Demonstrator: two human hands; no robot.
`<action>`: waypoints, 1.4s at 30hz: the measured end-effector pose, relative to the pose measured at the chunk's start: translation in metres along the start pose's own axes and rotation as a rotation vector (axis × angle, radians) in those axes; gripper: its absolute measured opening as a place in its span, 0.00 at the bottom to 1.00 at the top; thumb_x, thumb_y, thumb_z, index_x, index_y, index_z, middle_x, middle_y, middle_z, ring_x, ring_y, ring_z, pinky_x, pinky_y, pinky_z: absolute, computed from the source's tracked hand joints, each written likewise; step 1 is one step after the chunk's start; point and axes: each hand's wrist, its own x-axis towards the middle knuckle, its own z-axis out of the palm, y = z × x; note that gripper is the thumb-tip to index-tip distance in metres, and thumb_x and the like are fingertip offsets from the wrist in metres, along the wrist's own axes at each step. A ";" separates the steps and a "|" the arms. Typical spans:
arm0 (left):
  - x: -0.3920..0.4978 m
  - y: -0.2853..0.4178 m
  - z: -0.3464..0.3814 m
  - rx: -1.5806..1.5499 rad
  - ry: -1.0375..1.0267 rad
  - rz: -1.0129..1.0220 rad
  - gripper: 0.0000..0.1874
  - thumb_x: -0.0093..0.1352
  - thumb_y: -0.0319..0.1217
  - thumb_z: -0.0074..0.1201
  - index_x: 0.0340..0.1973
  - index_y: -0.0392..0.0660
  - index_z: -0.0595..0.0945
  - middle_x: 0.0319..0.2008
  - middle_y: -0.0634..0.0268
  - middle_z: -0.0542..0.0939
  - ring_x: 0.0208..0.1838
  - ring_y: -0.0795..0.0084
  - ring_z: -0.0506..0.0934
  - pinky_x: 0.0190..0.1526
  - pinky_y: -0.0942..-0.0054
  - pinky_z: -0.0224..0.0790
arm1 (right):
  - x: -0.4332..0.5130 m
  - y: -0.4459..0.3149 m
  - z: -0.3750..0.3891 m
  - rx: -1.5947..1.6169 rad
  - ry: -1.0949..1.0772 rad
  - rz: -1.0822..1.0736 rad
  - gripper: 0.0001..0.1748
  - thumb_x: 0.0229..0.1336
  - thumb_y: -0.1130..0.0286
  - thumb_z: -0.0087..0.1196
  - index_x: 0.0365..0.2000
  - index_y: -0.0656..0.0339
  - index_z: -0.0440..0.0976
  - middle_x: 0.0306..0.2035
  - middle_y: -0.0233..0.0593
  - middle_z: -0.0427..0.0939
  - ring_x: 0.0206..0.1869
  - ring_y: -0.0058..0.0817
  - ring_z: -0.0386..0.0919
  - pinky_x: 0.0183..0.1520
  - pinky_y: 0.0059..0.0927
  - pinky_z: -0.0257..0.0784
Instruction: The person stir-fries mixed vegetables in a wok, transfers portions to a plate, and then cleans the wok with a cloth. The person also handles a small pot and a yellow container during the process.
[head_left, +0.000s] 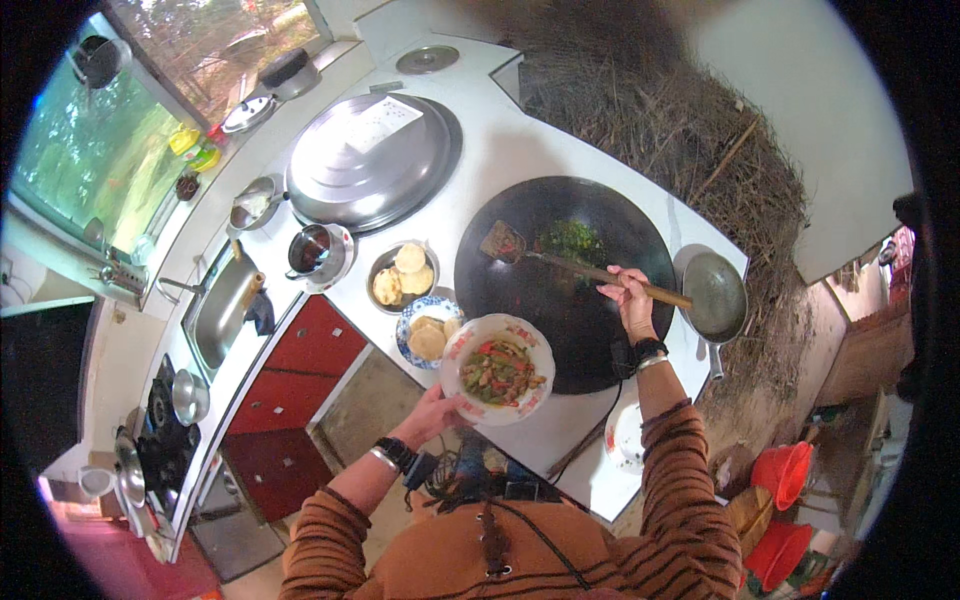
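My left hand (439, 411) grips the rim of a white floral plate (457, 360) that holds a stir-fry (501, 373) of green and red pepper with small brown pieces. The plate is at the near-left edge of a large black wok (540, 322) set into the counter. In my right hand (631, 298) is the wooden handle of a wok spatula (504, 241). Its food-smeared metal blade is over the wok's left side. Chopped greens (570, 241) lie in the wok, past the spatula's shaft.
Left of the wok stand a metal bowl (381, 264) and a blue-patterned plate (403, 330), both with round flatbreads. A large lidded pan (367, 161) is behind them. A small skillet (714, 292) sits at the right edge, near piled brushwood (720, 150). A sink (217, 322) lies farther left.
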 end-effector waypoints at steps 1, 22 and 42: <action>0.004 0.002 0.002 0.019 0.005 -0.007 0.24 0.66 0.24 0.46 0.57 0.43 0.61 0.47 0.56 0.74 0.45 0.61 0.78 0.40 0.59 0.77 | 0.000 -0.007 0.008 -0.016 -0.019 -0.020 0.07 0.54 0.72 0.49 0.31 0.66 0.69 0.42 0.51 0.74 0.31 0.40 0.79 0.38 0.39 0.78; 0.111 0.017 0.038 -0.144 -0.195 0.109 0.27 0.64 0.21 0.48 0.58 0.48 0.59 0.49 0.57 0.73 0.45 0.60 0.78 0.42 0.61 0.76 | -0.208 -0.235 0.158 -1.451 -0.563 -0.424 0.06 0.43 0.73 0.55 0.23 0.63 0.70 0.38 0.42 0.74 0.33 0.33 0.77 0.42 0.35 0.75; -0.031 -0.049 -0.032 0.062 -0.024 -0.050 0.23 0.66 0.26 0.48 0.57 0.43 0.62 0.46 0.60 0.74 0.44 0.67 0.77 0.40 0.65 0.76 | 0.018 -0.066 0.080 -1.096 -0.681 -0.367 0.02 0.54 0.78 0.51 0.30 0.65 0.71 0.38 0.38 0.74 0.34 0.23 0.74 0.36 0.29 0.71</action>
